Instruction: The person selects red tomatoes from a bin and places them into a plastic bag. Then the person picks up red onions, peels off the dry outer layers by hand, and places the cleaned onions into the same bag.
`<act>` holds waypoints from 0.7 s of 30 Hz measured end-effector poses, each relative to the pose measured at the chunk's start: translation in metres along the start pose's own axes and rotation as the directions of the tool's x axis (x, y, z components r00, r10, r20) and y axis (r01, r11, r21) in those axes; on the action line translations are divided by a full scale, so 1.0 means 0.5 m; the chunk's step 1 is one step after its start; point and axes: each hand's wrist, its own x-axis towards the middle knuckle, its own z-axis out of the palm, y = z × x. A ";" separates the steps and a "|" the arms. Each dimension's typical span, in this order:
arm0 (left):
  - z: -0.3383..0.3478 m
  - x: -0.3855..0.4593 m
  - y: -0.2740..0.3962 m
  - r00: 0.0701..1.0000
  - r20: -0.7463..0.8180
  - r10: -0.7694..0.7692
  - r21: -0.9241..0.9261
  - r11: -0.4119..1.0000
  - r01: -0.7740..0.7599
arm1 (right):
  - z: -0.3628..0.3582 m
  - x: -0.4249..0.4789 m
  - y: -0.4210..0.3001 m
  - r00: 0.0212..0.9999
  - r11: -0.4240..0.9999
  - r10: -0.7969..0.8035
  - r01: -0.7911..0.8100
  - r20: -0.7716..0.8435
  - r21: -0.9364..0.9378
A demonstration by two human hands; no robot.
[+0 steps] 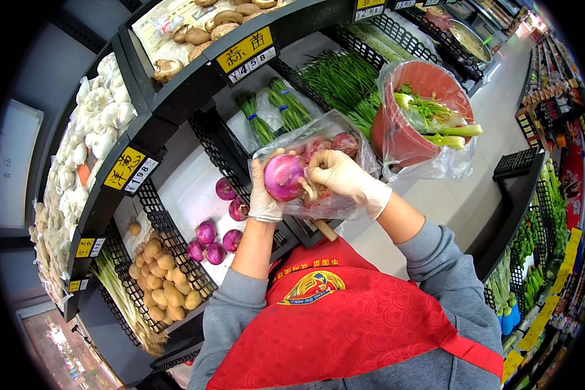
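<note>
A large red onion [283, 178] rests in my left hand [264, 192], which wears a pale glove and curls around its left side. My right hand [347, 176], gloved as well, has its fingers bent in and the tips pinched against the onion's right edge, just above its dry, pale neck [308, 188]. Whatever lies between those fingertips is too small to make out. Under both hands is a clear plastic bag [365, 161] holding onion skins and more red onions [345, 144].
Several red onions [215, 253] lie in the white bin at left, beside potatoes [163, 280]. Black mesh dividers [175, 234] separate the bins. Bundled green stalks [285, 103] and loose greens [341, 75] lie beyond. A bag-lined red bucket [395, 117] with vegetable trimmings stands at right.
</note>
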 end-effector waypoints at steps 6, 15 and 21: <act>0.014 0.012 0.000 0.975 -0.189 -0.115 -0.383 0.923 0.035 | 0.023 0.020 0.071 0.961 0.974 -0.215 0.198 -0.172 -0.111; 0.032 -0.004 0.007 0.933 -0.098 -0.347 -0.170 0.929 0.328 | 0.011 0.023 0.022 0.961 0.983 -0.152 0.172 -0.230 0.070; 0.033 0.000 -0.007 0.912 -0.164 -0.377 -0.309 0.897 0.315 | 0.006 0.031 0.052 0.957 0.982 -0.185 0.175 -0.223 -0.064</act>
